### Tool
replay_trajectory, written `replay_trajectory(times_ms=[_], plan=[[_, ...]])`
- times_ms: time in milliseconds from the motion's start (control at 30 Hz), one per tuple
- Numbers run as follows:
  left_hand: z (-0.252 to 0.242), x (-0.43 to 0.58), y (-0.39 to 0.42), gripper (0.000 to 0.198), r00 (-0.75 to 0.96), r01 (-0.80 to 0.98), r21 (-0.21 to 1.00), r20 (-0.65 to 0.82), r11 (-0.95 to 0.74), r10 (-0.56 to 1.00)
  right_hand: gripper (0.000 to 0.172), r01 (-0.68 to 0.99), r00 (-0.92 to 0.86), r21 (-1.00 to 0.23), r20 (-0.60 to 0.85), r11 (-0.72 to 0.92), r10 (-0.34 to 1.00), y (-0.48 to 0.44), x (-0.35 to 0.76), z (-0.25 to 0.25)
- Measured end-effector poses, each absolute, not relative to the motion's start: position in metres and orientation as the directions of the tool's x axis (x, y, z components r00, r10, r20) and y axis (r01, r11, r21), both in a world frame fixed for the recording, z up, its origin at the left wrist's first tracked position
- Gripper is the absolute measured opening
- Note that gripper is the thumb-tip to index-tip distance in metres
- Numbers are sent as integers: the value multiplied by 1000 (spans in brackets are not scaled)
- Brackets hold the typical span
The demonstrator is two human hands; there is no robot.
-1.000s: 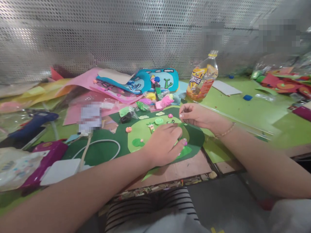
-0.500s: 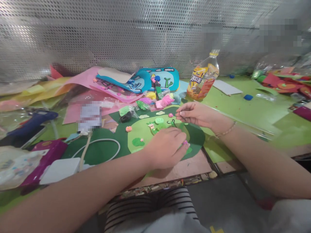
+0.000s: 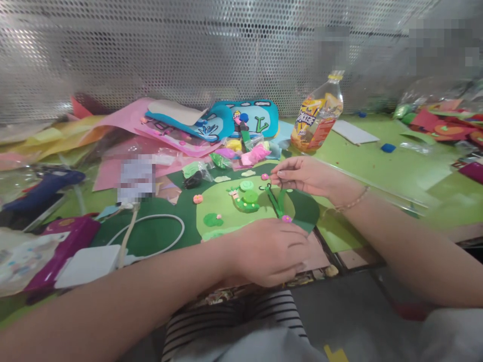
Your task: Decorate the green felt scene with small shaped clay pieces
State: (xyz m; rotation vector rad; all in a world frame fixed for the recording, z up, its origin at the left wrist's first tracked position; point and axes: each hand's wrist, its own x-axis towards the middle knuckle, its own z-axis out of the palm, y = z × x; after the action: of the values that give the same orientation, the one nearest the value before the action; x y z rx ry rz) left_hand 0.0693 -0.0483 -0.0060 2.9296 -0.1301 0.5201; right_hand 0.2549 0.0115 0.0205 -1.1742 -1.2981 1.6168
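My left hand (image 3: 273, 251) lies palm down over the near edge of the craft picture, its fingers loosely bent and partly seen, with nothing visible in them. A pink clay flower (image 3: 287, 219) sits just beyond its knuckles. My right hand (image 3: 305, 176) hovers at the picture's right side, thumb and fingertips together; whatever they hold is too small to make out. Between the hands is a green clay snail (image 3: 247, 200) with a spiral shell. Beside it stands a dark green clay V-shape (image 3: 276, 201) with curled black tips. All these lie on a dark green card (image 3: 307, 208) with a lighter green centre.
A plastic drink bottle (image 3: 317, 120) stands behind my right hand. Bagged clay lumps (image 3: 255, 153) and blue craft pictures (image 3: 222, 123) lie at the back. On the left are a white charger (image 3: 88, 266), its cable (image 3: 183, 229) and a purple package (image 3: 70, 241). A perforated metal wall (image 3: 188, 55) rises behind.
My left hand has drawn back toward me and uncovered the snail, the V-shape and the pink flower. My right hand has stayed nearly in place.
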Motion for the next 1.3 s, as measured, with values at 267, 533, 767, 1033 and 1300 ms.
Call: replay_trajectory(times_ms=[267, 533, 767, 1033, 1300], plan=[[-3, 70, -46, 35, 953, -95, 132, 299, -987, -51, 21, 42, -250, -988, -154, -148, 956, 11, 249, 19], [-6, 71, -46, 37, 947, -111, 116, 313, -987, -69, 20, 152, -229, -985, -115, -81, 967, 13, 252, 19], [-8, 71, -44, 37, 943, -57, 107, 332, -993, -19, 15, 162, -279, -987, -41, 5, 959, 16, 256, 11], [-4, 69, -45, 32, 930, 201, 156, 279, -967, 238, 20, 328, -190, -941, 23, 86, 981, 13, 249, 18], [-7, 71, -45, 32, 935, 141, 165, 301, -976, 186, 29, 492, -230, -860, 18, 132, 973, 12, 253, 20]])
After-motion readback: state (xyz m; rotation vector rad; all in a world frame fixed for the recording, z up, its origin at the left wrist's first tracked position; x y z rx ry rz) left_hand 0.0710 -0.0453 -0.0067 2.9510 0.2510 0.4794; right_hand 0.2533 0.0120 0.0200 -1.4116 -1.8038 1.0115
